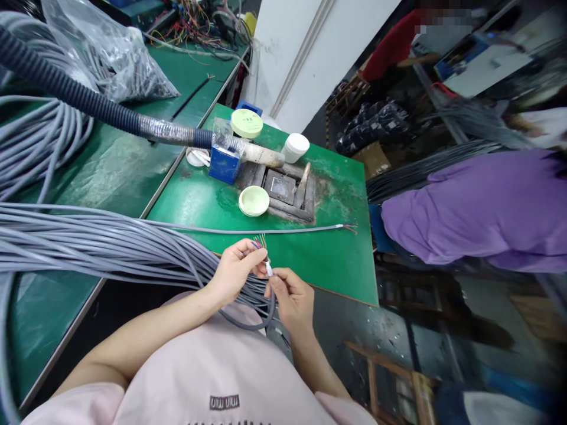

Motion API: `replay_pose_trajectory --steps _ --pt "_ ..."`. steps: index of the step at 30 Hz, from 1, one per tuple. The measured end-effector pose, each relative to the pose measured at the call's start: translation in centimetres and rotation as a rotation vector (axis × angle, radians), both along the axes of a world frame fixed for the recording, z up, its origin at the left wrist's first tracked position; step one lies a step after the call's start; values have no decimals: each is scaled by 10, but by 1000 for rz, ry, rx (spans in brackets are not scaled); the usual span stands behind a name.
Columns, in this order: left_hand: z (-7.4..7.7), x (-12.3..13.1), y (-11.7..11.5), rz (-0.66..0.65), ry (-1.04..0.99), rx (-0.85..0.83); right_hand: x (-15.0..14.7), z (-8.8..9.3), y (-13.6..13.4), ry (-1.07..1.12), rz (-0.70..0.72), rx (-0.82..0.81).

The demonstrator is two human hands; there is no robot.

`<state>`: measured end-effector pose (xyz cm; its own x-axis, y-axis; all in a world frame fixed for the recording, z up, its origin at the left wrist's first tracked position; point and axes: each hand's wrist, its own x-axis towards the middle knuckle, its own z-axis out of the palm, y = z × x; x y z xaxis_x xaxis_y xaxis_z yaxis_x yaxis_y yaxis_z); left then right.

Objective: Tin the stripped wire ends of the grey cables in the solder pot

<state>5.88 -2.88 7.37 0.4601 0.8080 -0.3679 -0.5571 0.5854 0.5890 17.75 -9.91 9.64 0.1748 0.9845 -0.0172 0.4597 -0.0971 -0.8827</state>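
Note:
Between my two hands is the end of a grey cable (pixel 271 307), with a white sleeve (pixel 269 268) near its tip and several thin coloured wires (pixel 261 241) fanned out above. My left hand (pixel 241 262) pinches the wires close to the sleeve. With thumb and fingers, my right hand (pixel 292 295) grips the cable just below the sleeve. Another grey cable (pixel 266 231) lies straight across the green table beyond my hands, its stripped end (pixel 348 226) pointing right. A thick bundle of grey cables (pixel 110 248) runs in from the left.
A solder pot (pixel 282 186) sits in a dark frame on the green table (pixel 208 206). Around it are a pale green bowl (pixel 254 201), a white cup (pixel 295 147), a round lid (pixel 247 123) and a ribbed hose (pixel 88 97). A person in purple (pixel 473 206) is at the right.

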Motion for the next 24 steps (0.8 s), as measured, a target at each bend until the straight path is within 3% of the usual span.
replay_pose_trajectory --steps 6,15,24 --pt "0 0 -2 0 17 11 2 -1 2 127 -4 -39" --pt "-1 1 -1 -1 16 19 3 -2 2 144 -21 -61" --pt "-3 18 0 -144 -14 119 16 5 -16 5 -118 -46"
